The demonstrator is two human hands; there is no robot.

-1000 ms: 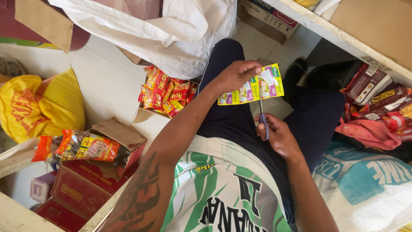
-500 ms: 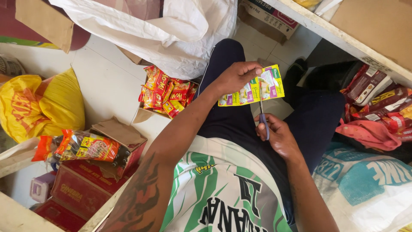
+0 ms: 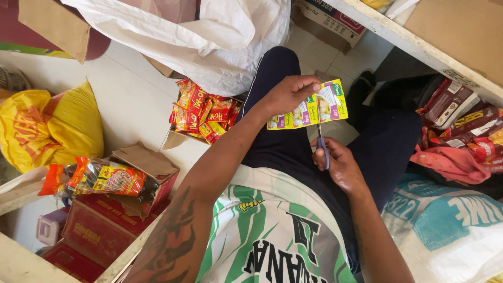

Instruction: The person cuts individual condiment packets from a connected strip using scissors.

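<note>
While the left hand (image 3: 285,95) pinched one strip of joined green-and-yellow paper sachets (image 3: 309,109) at centre frame, unmoved from a second ago, the right hand (image 3: 338,163) stayed curled around one pair of blue-handled steel scissors (image 3: 321,137), blades meeting the strip's lower edge, no sachet yet separated.

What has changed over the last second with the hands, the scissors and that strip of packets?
Almost nothing has changed. The left hand keeps holding the strip of sachets, and the right hand keeps the scissors at its lower edge. The red packets stay put.
</note>
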